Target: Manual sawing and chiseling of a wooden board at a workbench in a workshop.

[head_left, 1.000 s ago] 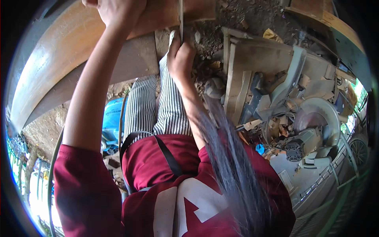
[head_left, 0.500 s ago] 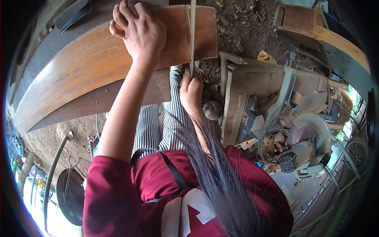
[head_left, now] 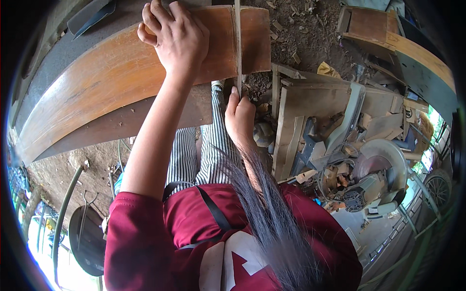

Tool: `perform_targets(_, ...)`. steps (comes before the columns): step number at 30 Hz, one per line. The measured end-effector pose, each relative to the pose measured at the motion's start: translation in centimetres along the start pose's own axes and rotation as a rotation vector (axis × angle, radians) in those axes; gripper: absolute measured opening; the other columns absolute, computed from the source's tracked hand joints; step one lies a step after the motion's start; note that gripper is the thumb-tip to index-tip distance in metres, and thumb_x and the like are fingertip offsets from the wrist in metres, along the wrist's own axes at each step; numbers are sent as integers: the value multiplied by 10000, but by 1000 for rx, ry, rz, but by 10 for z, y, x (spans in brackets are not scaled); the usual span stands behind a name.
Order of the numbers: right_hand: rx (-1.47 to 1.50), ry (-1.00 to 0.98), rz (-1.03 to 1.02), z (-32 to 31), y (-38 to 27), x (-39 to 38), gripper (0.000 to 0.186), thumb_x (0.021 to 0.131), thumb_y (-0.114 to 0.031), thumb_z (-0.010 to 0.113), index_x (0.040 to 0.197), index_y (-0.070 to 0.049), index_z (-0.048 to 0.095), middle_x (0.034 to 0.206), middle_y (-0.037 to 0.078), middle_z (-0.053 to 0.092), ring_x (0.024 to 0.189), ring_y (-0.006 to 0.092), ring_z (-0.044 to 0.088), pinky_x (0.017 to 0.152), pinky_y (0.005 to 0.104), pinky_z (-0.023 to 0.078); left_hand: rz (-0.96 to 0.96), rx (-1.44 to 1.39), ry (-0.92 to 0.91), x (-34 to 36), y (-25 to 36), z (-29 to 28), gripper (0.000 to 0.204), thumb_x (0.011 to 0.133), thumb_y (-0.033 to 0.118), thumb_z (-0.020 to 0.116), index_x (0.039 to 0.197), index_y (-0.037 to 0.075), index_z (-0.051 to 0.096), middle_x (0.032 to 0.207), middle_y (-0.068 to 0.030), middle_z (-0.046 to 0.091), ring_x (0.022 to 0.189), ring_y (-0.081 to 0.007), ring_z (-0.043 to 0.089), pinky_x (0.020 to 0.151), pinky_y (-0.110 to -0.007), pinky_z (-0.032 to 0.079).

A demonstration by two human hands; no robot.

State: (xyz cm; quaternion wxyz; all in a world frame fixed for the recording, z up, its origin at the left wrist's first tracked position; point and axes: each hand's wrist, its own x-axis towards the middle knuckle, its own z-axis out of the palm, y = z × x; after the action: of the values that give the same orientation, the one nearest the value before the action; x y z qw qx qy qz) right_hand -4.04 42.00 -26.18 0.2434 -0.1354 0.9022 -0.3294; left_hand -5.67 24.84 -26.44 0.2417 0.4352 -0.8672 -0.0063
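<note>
A curved, orange-brown wooden board (head_left: 104,72) stretches from the left to the top middle, its surface scratched. My left hand (head_left: 177,41) lies on the board with fingers bent toward its far edge, bearing on it. My right hand (head_left: 239,116) is closed, thumb up, around the near end of a long, narrow, wood-coloured strip (head_left: 238,43). Seen edge-on, the strip crosses the board near its right end; what kind of tool it is I cannot make out. A thin dark line runs across the board just left of it. Beneath lies a darker brown panel (head_left: 131,121).
At right, a wooden crate (head_left: 301,111) bears offcuts and a grey-green curved piece (head_left: 349,116). Close by stands a power saw (head_left: 371,182) with a round guard. Wood chips litter the soil (head_left: 306,43) beyond the board. A dark round seat (head_left: 87,240) is at lower left.
My right hand has drawn back a little toward my body with the strip. My left hand keeps its place on the board. The view has shifted slightly.
</note>
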Motion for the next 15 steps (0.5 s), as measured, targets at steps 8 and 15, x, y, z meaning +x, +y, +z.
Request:
perform_targets(8, 14, -7, 30, -4, -5, -1, 410, 882, -263, 385, 700, 83, 507, 526, 228, 501, 520, 372, 533, 483, 388, 412, 16, -29, 25, -2, -1, 5, 247, 772, 178, 430, 928, -7, 479, 1157, -225, 389, 1134, -363, 293, 892, -499, 210)
perform_targets(15, 174, 69, -177, 27, 33, 9, 228, 841, -146, 456, 741, 53, 506, 462, 162, 449, 385, 268, 472, 386, 350, 327, 28, -81, 44, -2, -6, 3, 258, 773, 184, 428, 941, -7, 472, 1160, -224, 384, 1134, -358, 287, 881, -497, 213)
